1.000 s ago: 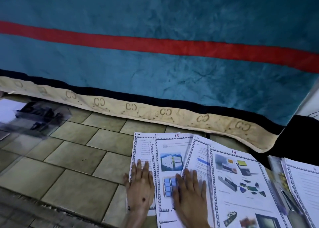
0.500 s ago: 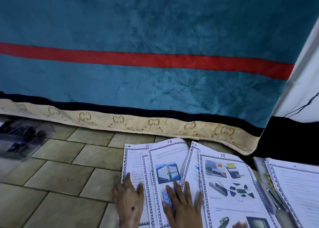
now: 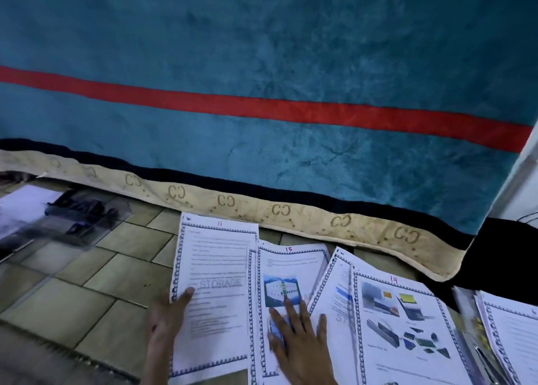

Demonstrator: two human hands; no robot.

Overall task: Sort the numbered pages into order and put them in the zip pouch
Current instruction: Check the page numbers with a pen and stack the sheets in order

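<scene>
While the left hand (image 3: 166, 323) pinches page 11 (image 3: 215, 291) by its left edge, that sheet's long axis runs toward the blanket (image 3: 262, 93), numbered top nearest it. Just right, the right hand (image 3: 300, 344) presses flat, fingers spread, on page 15 (image 3: 291, 271).

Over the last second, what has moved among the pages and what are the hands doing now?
The left hand has pulled page 11 out from under page 15 toward the left and now grips its left edge, thumb on top. Before, that hand lay flat on it. The right hand stays pressed flat on page 15. Page 14 and the zip pouch have not moved.
</scene>
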